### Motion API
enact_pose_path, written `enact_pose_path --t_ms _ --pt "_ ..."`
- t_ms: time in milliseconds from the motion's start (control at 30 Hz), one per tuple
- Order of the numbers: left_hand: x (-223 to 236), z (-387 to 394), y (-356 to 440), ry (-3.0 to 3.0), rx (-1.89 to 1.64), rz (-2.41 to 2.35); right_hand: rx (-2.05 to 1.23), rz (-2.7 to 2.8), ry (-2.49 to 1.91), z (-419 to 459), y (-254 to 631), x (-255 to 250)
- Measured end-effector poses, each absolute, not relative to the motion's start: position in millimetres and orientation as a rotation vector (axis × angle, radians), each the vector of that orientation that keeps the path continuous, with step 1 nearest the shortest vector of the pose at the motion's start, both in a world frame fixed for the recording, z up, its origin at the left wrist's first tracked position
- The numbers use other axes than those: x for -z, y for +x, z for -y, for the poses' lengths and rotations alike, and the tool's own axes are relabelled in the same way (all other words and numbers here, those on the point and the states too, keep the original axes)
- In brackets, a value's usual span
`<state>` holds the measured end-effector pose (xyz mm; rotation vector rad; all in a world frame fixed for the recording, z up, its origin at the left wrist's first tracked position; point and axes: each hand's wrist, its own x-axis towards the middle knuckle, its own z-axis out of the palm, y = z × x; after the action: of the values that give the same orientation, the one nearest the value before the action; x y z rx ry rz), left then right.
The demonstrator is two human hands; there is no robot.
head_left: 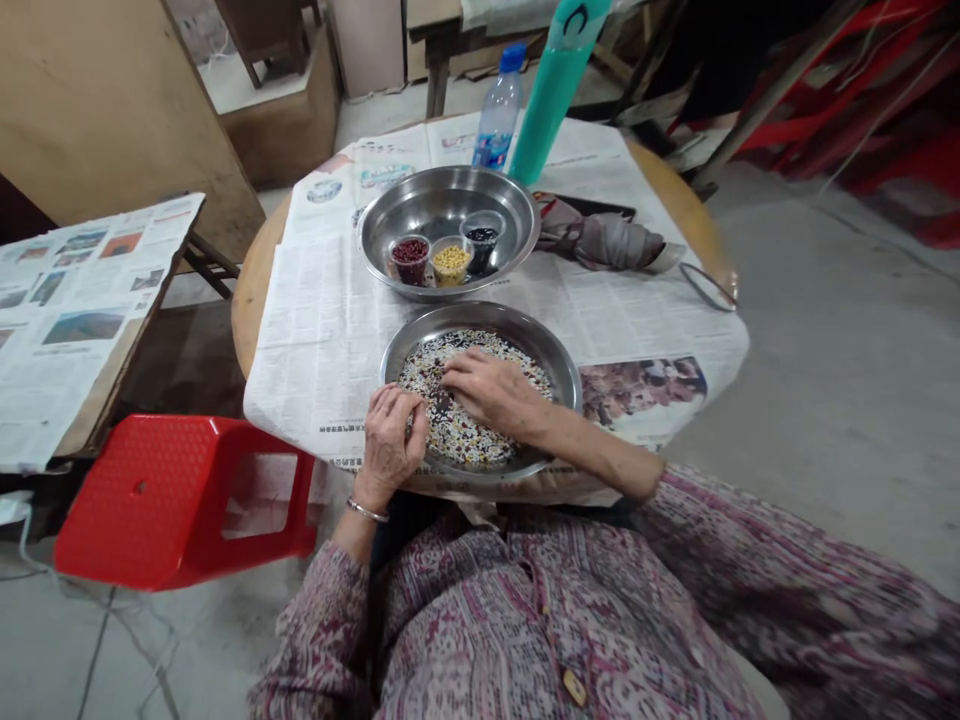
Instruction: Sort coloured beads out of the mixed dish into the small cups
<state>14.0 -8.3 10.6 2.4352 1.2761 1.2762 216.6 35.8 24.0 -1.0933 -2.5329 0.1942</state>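
My left hand (390,445) is curled at the near edge of a shallow steel plate (480,325), its fingertips pressed together over the grains. I cannot tell whether it pinches anything. My right hand (491,392) lies with fingers apart on a mix of white, black and brown beans and grains (450,430) filling the plate. Beyond it stands a wider steel bowl (442,205) holding three small clear cups: red beans (410,260), yellow beans (451,263) and black beans (481,240).
Newspaper (322,340) covers the round wooden table (259,300). At its far side stand a plastic water bottle (497,108) and a teal flask (551,85). A folded grey umbrella (604,243) lies to the right. A red plastic stool (180,500) stands at lower left.
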Motion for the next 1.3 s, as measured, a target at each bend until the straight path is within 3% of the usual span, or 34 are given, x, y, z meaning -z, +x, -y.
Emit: enact_pose_path --t_ms 200,400,600,833,1033,1300 --pt "-12 9 15 2.395 -1.308 -1.237 -0.080 2.434 -1.453 -30 268 -30" --pt "-13 9 15 2.414 -1.273 -1.250 -0.367 2.550 -1.287 6 258 -30" --pt "-11 8 14 2.424 -1.283 -1.252 -0.656 2.398 -1.140 -19 210 -16" --pt "-10 7 14 2.403 -1.293 -1.269 -0.511 2.397 -1.052 -71 187 -27" --pt "-10 8 14 2.407 -1.279 -1.280 -0.354 2.564 -1.041 -74 218 -28" --pt "-12 9 15 2.396 -1.257 -1.302 -0.553 2.442 -1.110 -25 267 -24"
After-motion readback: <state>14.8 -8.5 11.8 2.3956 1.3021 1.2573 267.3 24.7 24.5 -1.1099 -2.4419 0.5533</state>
